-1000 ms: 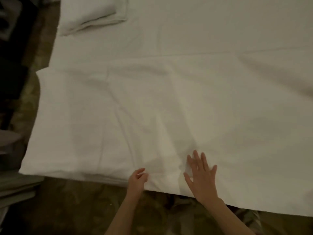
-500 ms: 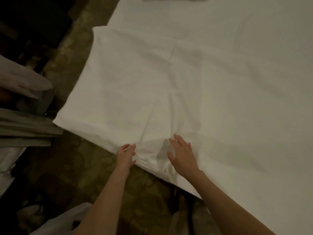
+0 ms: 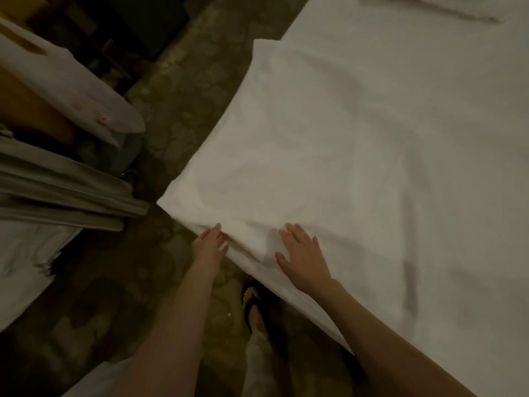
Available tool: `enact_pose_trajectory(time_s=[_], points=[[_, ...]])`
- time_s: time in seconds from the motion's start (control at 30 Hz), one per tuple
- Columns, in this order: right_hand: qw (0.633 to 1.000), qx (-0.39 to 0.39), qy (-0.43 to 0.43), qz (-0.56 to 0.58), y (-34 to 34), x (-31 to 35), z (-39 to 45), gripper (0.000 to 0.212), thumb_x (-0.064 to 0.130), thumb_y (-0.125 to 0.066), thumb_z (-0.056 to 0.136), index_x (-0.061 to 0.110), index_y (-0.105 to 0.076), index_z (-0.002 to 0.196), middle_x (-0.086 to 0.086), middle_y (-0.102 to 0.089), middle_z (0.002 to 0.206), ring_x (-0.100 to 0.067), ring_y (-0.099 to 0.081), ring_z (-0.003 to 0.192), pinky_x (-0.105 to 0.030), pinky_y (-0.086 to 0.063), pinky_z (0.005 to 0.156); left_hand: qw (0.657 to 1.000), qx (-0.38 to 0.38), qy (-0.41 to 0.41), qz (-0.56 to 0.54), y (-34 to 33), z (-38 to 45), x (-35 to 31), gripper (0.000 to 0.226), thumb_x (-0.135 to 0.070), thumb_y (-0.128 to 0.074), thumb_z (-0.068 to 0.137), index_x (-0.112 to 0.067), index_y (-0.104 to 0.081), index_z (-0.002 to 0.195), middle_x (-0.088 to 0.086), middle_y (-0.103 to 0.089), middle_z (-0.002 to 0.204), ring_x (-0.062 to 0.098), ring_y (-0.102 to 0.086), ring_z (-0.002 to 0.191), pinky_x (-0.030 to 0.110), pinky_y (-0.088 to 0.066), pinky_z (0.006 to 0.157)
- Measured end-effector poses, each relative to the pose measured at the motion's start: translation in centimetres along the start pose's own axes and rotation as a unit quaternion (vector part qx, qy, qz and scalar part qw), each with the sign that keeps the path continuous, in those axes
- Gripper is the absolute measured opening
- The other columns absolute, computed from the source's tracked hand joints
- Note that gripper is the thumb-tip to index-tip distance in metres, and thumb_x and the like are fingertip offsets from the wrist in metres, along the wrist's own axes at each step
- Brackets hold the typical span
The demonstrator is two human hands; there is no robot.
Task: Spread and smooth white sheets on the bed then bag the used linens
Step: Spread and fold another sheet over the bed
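Compared with half a second ago: the view has swung toward the left, so the near corner of the white sheet (image 3: 329,156) now sits mid-frame, and more of the patterned floor (image 3: 183,90) beside the bed (image 3: 458,67) shows. Both hands stay at the sheet's near edge, a little farther apart than before.

Right hand (image 3: 305,256): flat on the sheet just inside the near edge, palm down, fingers (image 3: 297,234) straight and spread, pressing the fabric. A shallow wrinkle runs between the two hands.

Left hand (image 3: 210,245): at the edge itself, close to the sheet's near corner, fingers loosely extended and touching the hem (whether any fabric is pinched under them cannot be told in the dim light).

The sheet lies spread over the bed, its far-left corner folded square on the mattress top.

Cut off or unclear: a folded white bundle (image 3: 446,8) beyond the sheet's far edge is clipped by the frame top. Left of the sheet's corner, across the floor, a stack of grey-green folded linens (image 3: 63,190) and a pale draped item (image 3: 71,87) run out of frame; what they rest on is not legible. One foot in a dark sandal (image 3: 253,303) shows below the sheet's near edge, between the forearms.
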State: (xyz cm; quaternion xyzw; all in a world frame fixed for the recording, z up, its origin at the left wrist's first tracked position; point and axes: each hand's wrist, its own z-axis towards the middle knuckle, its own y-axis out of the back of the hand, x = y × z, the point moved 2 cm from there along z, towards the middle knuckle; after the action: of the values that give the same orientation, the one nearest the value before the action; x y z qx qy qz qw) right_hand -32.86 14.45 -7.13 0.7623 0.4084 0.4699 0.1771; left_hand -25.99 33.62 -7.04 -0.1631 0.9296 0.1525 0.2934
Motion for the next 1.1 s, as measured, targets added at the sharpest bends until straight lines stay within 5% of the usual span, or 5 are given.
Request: enact_pose_trajectory(time_s=[0.4, 0.53, 0.67, 0.87, 1.1], points=[[0.985, 0.002, 0.095, -0.140, -6.0, 14.5, 14.1, 0.069, 0.035, -0.052, 0.096, 0.019, -0.017, 0.153, -0.003, 0.002, 0.163, -0.021, 0.006, 0.149, -0.051, 0.006, 0.117, 0.997, -0.053, 0.039, 0.037, 5.0, 12.0, -11.6, 0.052, -0.025, -0.056, 0.097, 0.000, -0.041, 0.140, 0.018, -0.048, 0.143, 0.027, -0.051, 0.129, 0.032, -0.043, 0.105], [0.981, -0.047, 0.087, -0.167, -7.2, 14.7, 15.2, 0.054, 0.018, -0.064, 0.087, 0.017, -0.050, 0.139, -0.007, -0.033, 0.155, -0.026, -0.027, 0.144, -0.057, -0.020, 0.112, 0.991, -0.019, 0.123, 0.045, 6.4, 14.0, -11.9, 0.055, -0.024, -0.072, 0.085, -0.001, -0.050, 0.130, 0.014, -0.062, 0.117, 0.022, -0.063, 0.091, 0.031, -0.055, 0.071], [0.980, -0.098, 0.100, -0.140, -7.3, 14.5, 15.4, 0.046, 0.010, -0.079, 0.073, 0.016, -0.068, 0.117, -0.008, -0.053, 0.140, -0.029, -0.047, 0.132, -0.062, -0.032, 0.103, 0.989, -0.014, 0.136, 0.062, 7.5, 14.6, -11.3, 0.055, -0.020, -0.074, 0.083, -0.001, -0.052, 0.129, 0.013, -0.059, 0.125, 0.029, -0.058, 0.113, 0.034, -0.052, 0.082], [0.992, -0.077, 0.105, -0.008, -5.4, 17.5, 16.3, 0.060, 0.018, -0.014, 0.092, 0.008, -0.056, 0.132, -0.008, -0.042, 0.149, -0.028, -0.026, 0.145, -0.060, -0.006, 0.115, 1.000, 0.018, 0.003, 0.013, 7.7, 14.5, -15.4, 0.036, -0.016, -0.068, 0.088, -0.008, -0.059, 0.123, 0.006, -0.065, 0.118, 0.020, -0.064, 0.102, 0.037, -0.054, 0.086], [0.987, 0.051, 0.088, -0.127, -7.4, 17.5, 17.0, 0.049, 0.029, -0.031, 0.104, 0.023, -0.023, 0.152, 0.000, -0.004, 0.163, -0.019, 0.005, 0.149, -0.056, 0.009, 0.114, 0.997, -0.041, 0.069, 0.016, 8.8, 15.3, -11.8, 0.043, -0.017, -0.068, 0.089, -0.003, -0.054, 0.127, 0.015, -0.059, 0.128, 0.024, -0.061, 0.102, 0.035, -0.055, 0.077]])
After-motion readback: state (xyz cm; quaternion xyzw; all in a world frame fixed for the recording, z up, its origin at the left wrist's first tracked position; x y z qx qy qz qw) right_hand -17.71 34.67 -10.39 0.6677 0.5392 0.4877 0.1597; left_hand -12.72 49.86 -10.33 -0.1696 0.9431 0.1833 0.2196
